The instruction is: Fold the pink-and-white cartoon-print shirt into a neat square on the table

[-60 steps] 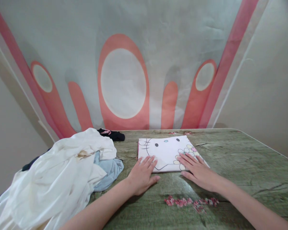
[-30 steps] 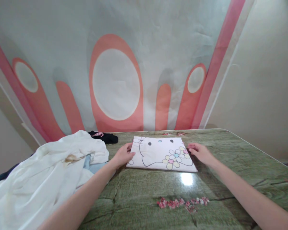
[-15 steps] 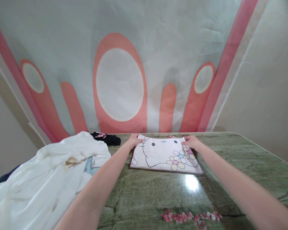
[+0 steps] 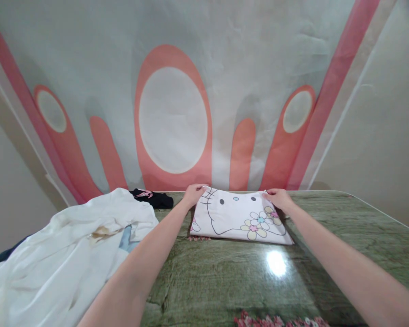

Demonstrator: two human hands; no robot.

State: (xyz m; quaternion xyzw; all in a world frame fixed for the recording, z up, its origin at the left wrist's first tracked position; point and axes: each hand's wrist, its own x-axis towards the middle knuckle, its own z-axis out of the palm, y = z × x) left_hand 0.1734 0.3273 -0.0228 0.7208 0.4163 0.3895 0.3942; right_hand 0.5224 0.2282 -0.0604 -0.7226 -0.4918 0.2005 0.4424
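Observation:
A folded white garment [image 4: 228,215] with a cartoon cat face and pastel flowers printed on it lies toward the far side of the table. My left hand [image 4: 193,195] pinches its far left corner, and my right hand [image 4: 278,199] pinches the far right corner. Between the two hands the far edge is lifted and sags slightly. The near edge rests on or close to the tabletop. Whether it is a shirt or another kind of garment cannot be made out.
A heap of white clothing [image 4: 78,245] covers the left side, with a light blue piece [image 4: 125,238] among it. Behind it lies a black garment [image 4: 160,200] with a pink detail. The green wood-grain table [image 4: 197,281] meets a backdrop with pink shapes [image 4: 172,177].
Both hands have raised the far edge of the folded garment a little. The garment has shifted slightly away from me, uncovering printed flowers by its near left corner.

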